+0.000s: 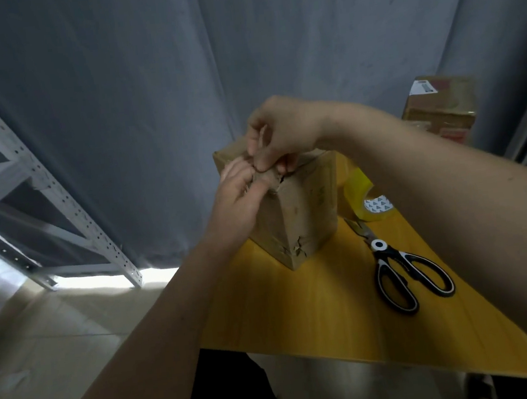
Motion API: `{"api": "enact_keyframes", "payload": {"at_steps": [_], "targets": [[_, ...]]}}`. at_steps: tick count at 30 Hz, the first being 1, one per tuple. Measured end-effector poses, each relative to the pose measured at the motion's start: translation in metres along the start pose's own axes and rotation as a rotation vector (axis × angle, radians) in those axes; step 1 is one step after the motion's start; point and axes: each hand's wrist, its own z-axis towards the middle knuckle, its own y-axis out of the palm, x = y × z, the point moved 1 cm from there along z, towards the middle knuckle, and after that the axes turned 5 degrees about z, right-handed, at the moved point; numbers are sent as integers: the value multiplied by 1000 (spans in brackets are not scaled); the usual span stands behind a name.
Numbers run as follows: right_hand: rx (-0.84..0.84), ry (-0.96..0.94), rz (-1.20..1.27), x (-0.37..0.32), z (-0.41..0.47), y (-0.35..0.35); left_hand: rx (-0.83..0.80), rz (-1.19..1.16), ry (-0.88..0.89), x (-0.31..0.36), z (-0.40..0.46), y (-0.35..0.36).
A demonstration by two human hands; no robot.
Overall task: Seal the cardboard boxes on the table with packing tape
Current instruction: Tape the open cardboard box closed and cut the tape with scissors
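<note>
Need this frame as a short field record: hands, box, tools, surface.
left hand: on the upper near corner of the cardboard box, fingers at the top flap
right hand: pinches the flap edge at the box top
box state: upright on the table, lower corner torn
tape roll: yellow, on the table behind the box, untouched
scissors: closed, on the table right of the box
second box: far right
table: yellow wood
</note>
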Motion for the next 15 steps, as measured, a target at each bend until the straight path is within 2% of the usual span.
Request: {"api": "enact_keyframes", "payload": {"at_steps": [4,7,10,13,15], "targets": [[176,-35,88,19,-5,-3,9,-49,-127,0,4,1],[68,-5,35,31,-16,-6,-4,-102,-136,1,6,2],[48,17,-30,41,-21,-4,9,-78,-88,3,6,3],[90,-27,70,43,-26,0,2,117,42,5,7,4],[134,-51,104,44,-31,4,-3,161,53,4,8,5]]}}
